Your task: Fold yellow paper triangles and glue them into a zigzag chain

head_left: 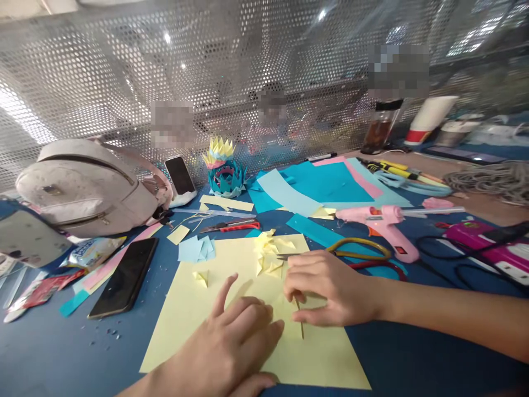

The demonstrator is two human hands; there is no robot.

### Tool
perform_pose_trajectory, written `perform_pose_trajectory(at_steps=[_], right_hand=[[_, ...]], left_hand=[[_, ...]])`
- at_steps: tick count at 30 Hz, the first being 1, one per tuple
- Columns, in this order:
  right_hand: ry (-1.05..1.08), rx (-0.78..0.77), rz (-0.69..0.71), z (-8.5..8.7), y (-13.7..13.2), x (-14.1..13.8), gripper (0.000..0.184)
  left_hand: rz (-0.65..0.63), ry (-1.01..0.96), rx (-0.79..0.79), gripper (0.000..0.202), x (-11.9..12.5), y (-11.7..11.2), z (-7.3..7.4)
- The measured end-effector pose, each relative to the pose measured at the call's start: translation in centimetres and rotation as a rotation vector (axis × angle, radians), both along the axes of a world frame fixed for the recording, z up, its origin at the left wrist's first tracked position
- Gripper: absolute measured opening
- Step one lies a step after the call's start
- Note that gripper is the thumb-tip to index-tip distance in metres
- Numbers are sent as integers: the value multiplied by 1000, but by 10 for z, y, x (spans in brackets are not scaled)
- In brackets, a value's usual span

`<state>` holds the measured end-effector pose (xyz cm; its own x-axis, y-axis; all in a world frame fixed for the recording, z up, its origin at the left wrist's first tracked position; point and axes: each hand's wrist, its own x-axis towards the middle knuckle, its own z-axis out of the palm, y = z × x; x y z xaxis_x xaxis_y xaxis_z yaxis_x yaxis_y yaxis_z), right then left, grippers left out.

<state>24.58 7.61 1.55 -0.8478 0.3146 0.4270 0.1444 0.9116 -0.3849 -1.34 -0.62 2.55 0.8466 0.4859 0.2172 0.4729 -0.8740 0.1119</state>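
A large pale yellow sheet (173, 331) lies on the table under both hands. My right hand (330, 289) has thumb and fingers closed on a small yellow paper piece (295, 328) with a dark line along its right side. My left hand (239, 342) is just to the left, little finger raised, the other fingers bent and the thumb apart; nothing shows in its grasp. Its index fingertip is beside the small piece; whether they touch I cannot tell. Beyond my hands sit folded yellow paper triangles (268, 248), and a single folded triangle (201, 278) lies farther left.
Scissors (363, 249) and a pink glue gun (384, 223) lie right. Light blue paper pieces (196, 249), a red utility knife (235, 225) and a folded-paper pineapple shape (225, 171) stand beyond. A black phone (126, 278) and a pale backpack (91, 187) are left.
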Motion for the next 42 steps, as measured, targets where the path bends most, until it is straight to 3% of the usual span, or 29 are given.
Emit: perform_pose_trajectory(at_steps=[5, 11, 16, 19, 26, 31, 42], right_hand=[[-63, -23, -94, -2, -5, -4, 2], [-89, -242, -264, -3, -9, -7, 9], [-88, -254, -290, -5, -7, -9, 10], [-91, -245, -305, -5, -6, -10, 10], [-22, -24, -215, -10, -7, -5, 13], [-73, 218, -124, -4, -7, -2, 22], [-103, 406, -27, 1, -1, -1, 27]], left_hand=[[-13, -13, 69, 50, 1, -1, -2], [-65, -52, 153, 41, 4, -1, -9], [-19, -14, 207, 42, 3, 3, -10], [-26, -2, 232, 46, 2, 5, -18], [40, -109, 273, 59, 2, 4, -50], [66, -136, 316, 56, 5, 4, -51], [73, -166, 300, 42, 6, 6, -52]])
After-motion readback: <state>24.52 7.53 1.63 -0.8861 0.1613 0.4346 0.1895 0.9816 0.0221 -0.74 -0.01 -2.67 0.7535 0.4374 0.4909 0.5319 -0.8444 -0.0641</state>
